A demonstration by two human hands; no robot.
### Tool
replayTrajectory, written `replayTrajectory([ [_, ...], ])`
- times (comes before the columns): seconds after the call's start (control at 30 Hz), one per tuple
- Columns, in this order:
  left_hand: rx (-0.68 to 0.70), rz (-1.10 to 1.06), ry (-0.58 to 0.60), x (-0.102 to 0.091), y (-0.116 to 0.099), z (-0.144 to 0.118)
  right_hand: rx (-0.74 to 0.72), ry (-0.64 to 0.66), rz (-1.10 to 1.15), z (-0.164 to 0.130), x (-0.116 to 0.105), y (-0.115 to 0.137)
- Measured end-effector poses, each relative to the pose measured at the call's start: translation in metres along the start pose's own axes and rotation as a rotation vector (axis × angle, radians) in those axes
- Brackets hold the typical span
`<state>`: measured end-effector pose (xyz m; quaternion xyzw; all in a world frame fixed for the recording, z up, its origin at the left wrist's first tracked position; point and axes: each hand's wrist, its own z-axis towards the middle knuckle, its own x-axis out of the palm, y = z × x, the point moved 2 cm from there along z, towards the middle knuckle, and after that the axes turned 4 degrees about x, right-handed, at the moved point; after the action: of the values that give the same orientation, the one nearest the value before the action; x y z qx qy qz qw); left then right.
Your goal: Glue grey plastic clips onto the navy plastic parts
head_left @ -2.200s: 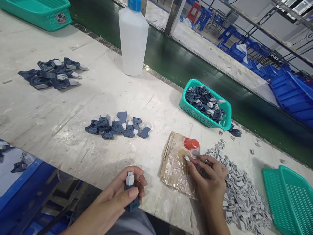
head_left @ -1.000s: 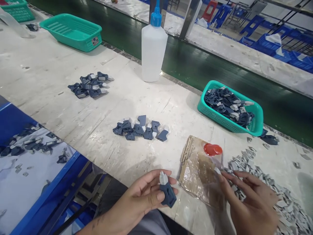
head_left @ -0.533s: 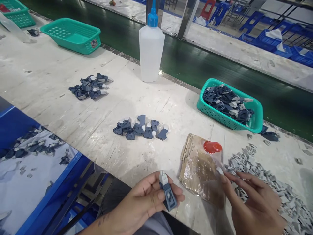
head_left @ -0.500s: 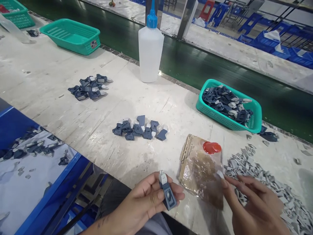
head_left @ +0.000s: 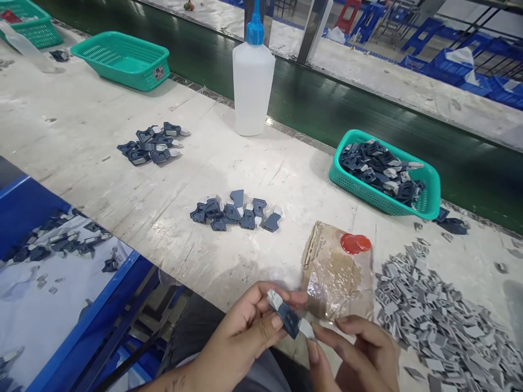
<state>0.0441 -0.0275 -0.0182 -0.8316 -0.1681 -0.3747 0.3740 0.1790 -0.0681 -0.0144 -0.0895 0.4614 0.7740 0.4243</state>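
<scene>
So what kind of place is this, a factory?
Most likely a factory assembly bench. A green conveyor belt runs behind the work table, teal baskets hold dark blue plastic parts, and a heap of small grey pieces waits beside the hands.

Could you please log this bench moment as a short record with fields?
left hand: left hand pinches a dark blue plastic part with a grey clip on its upper end
right hand: right hand presses a small grey clip to the part's lower end
near bench: loose grey clips; taped cardboard pad with a red cap
mid bench: two clusters of blue parts
far bench: glue bottle; green basket of parts; empty green basket
</scene>
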Motion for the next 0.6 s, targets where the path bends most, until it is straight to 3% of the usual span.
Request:
replayTrajectory([
  [0.23,-0.027,0.012,-0.030,0.001,0.002,-0.001,-0.049,0.034,0.017,-0.008,0.002,-0.010],
  [0.47,0.054,0.099,0.050,-0.005,0.003,-0.003,-0.037,0.019,-0.081,-0.003,0.002,0.000],
  [0.6,0.080,0.157,0.030,-0.005,0.003,-0.001,-0.019,-0.001,-0.181,-0.005,0.003,0.005],
])
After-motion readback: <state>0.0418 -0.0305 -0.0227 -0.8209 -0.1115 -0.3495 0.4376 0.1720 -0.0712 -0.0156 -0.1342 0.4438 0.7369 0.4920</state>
